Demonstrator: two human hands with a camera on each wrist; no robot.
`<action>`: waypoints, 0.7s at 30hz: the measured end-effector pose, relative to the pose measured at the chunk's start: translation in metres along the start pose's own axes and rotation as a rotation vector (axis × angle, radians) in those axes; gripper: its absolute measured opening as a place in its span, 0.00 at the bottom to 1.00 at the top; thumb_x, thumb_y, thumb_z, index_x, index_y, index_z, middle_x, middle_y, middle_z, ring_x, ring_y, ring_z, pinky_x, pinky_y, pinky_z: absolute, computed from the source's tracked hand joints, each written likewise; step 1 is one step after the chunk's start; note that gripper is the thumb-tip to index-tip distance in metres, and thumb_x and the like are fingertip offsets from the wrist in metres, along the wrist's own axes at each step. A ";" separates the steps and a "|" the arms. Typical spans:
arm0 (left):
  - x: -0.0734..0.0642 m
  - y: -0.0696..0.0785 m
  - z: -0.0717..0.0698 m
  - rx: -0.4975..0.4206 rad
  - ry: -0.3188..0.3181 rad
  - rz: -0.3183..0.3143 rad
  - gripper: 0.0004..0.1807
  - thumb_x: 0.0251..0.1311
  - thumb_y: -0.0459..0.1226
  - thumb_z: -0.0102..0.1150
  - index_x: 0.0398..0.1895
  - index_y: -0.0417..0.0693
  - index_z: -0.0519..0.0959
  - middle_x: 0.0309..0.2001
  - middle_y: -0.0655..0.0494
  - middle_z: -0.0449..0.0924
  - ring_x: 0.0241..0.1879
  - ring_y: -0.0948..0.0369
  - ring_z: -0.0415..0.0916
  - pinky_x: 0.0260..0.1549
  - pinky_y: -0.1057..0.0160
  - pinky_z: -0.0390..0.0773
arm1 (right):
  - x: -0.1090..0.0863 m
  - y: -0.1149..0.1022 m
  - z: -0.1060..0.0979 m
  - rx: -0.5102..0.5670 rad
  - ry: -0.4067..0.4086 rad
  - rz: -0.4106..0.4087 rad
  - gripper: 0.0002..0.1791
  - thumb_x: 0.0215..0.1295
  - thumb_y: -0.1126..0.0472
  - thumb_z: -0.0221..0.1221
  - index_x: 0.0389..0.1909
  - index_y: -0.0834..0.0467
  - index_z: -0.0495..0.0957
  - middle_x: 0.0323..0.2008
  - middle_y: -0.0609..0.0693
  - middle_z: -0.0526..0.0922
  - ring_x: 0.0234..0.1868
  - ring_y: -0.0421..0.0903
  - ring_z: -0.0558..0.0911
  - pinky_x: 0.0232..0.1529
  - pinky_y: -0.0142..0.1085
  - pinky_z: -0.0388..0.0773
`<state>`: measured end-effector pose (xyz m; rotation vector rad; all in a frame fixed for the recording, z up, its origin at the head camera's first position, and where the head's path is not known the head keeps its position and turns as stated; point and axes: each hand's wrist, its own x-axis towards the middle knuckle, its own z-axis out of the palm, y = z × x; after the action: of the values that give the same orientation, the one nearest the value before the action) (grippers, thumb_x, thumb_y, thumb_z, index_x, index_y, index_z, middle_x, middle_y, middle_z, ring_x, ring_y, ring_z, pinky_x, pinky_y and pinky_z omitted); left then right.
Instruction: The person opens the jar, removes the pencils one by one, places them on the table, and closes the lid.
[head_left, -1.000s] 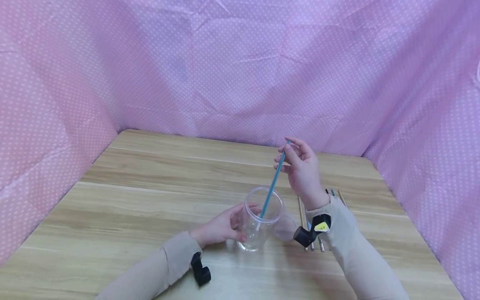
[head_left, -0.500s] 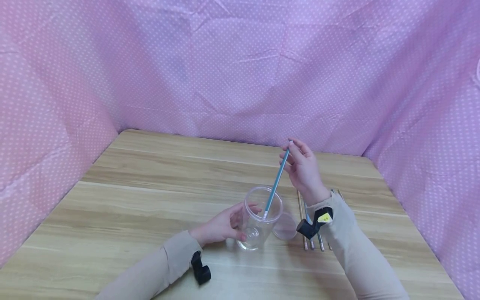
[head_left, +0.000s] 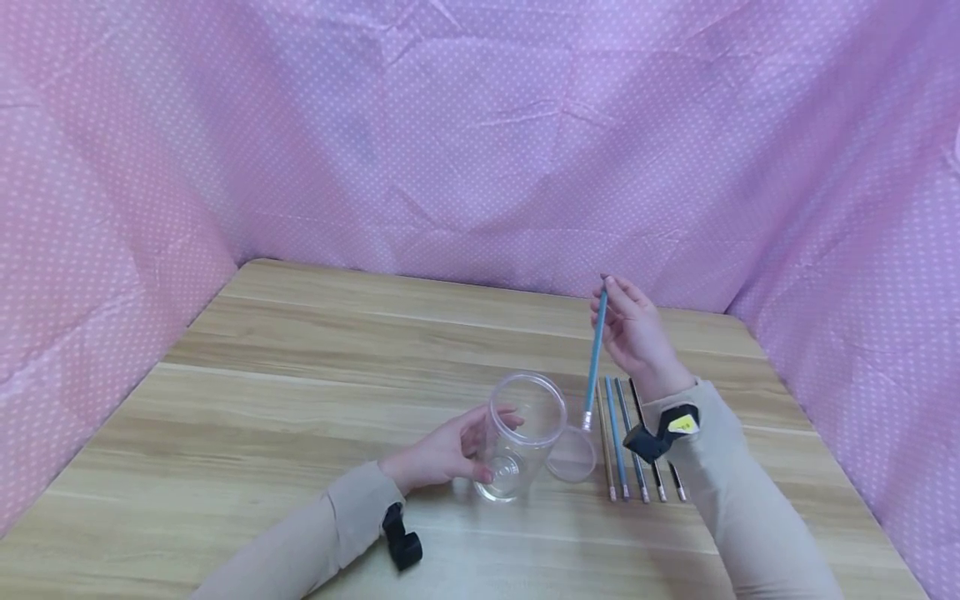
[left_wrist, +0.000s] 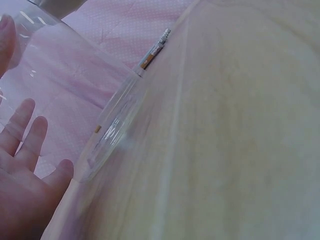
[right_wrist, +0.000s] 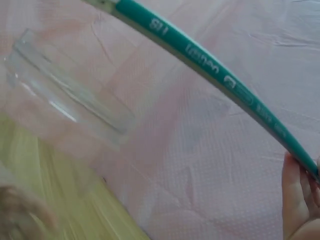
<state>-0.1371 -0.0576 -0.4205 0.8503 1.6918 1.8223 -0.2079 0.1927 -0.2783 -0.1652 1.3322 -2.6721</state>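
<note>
A blue-green pencil (head_left: 596,350) hangs from my right hand (head_left: 636,335), pinched near its top tip by thumb and fingers. Its eraser end points down, over the far edge of a round clear lid (head_left: 572,458). White lettering on the pencil (right_wrist: 210,70) faces the right wrist camera. My left hand (head_left: 444,450) holds a clear plastic cup (head_left: 522,457) from its left side, thumb in front and fingers behind. The cup stands mouth up on the table, with no pencil inside. In the left wrist view, the spread fingers lie against the cup wall (left_wrist: 65,65).
Right of the lid, several pencils (head_left: 619,450) lie side by side on the wooden table (head_left: 300,400), eraser ends toward me. My right wrist and its camera partly cover them. A pink dotted curtain (head_left: 480,150) surrounds the table's back and sides.
My right hand has lifted the pencil out of the cup and carried it right, over the lid. The pencil is now more upright. My left hand and the cup have stayed put.
</note>
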 end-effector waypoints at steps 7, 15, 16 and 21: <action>0.000 -0.001 -0.001 0.004 0.003 -0.013 0.48 0.46 0.21 0.62 0.72 0.39 0.51 0.70 0.42 0.59 0.70 0.48 0.55 0.70 0.54 0.55 | -0.006 -0.015 -0.021 -0.171 -0.010 0.006 0.13 0.71 0.63 0.48 0.35 0.53 0.81 0.26 0.45 0.82 0.24 0.37 0.81 0.28 0.24 0.80; 0.000 -0.001 -0.004 -0.006 -0.008 0.014 0.47 0.47 0.23 0.64 0.71 0.37 0.52 0.70 0.41 0.59 0.71 0.47 0.53 0.70 0.52 0.55 | -0.009 -0.017 -0.049 -0.405 -0.031 0.021 0.10 0.69 0.64 0.51 0.39 0.49 0.79 0.30 0.44 0.81 0.28 0.37 0.82 0.31 0.26 0.82; 0.000 -0.001 -0.004 -0.006 -0.008 0.017 0.46 0.48 0.24 0.64 0.71 0.37 0.52 0.70 0.40 0.59 0.71 0.47 0.53 0.70 0.51 0.55 | -0.009 -0.017 -0.054 -0.445 -0.034 0.017 0.10 0.69 0.65 0.51 0.39 0.48 0.79 0.30 0.44 0.81 0.28 0.37 0.82 0.31 0.27 0.82; -0.001 0.001 -0.005 0.003 0.003 0.012 0.46 0.47 0.25 0.65 0.71 0.39 0.54 0.70 0.42 0.60 0.71 0.48 0.53 0.70 0.54 0.55 | -0.009 -0.023 -0.077 -0.654 -0.053 -0.007 0.11 0.68 0.66 0.52 0.40 0.45 0.78 0.30 0.41 0.83 0.29 0.36 0.83 0.29 0.29 0.83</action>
<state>-0.1405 -0.0620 -0.4200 0.8608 1.6953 1.8301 -0.2142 0.2685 -0.3065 -0.3056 2.1298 -2.1146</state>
